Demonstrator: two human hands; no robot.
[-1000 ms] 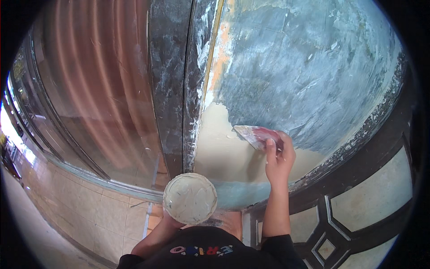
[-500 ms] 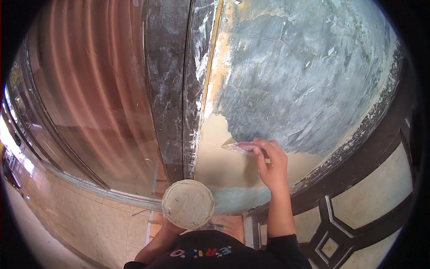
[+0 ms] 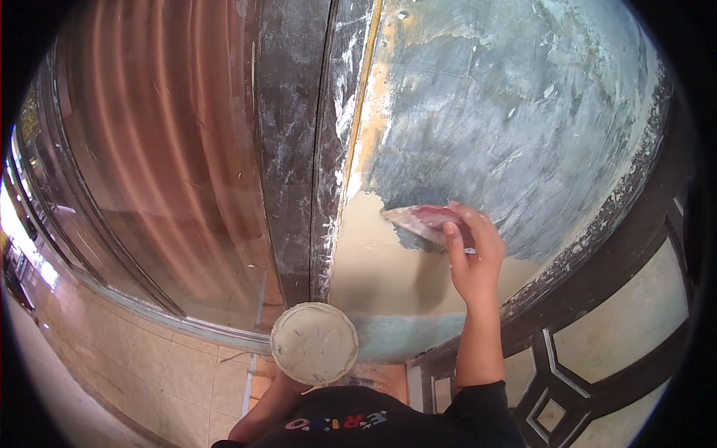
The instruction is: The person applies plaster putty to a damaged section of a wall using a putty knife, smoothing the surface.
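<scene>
My right hand (image 3: 479, 250) is closed round a reddish, putty-smeared putty knife (image 3: 423, 218), held up against the grey-blue wall (image 3: 485, 127). The tip of the knife sits by the upper edge of a smooth beige putty coat (image 3: 373, 272) that covers the lower part of this wall. Low in front of my body, my left hand (image 3: 290, 387) holds up a round tub of putty (image 3: 314, 343) from below. The tub hides most of the left fingers. Putty with uneven streaks fills its top.
Left of the wall runs a dark, paint-flecked wooden post (image 3: 290, 149), then a glass pane with a reddish-brown curtain (image 3: 164, 134) behind it. On the right stands a dark panelled door (image 3: 620, 321). Beige tiles (image 3: 179, 377) cover the floor at lower left.
My right hand has moved up and to the right with the putty knife, whose face shows more broadly now. The tub in my left hand has stayed nearly in place.
</scene>
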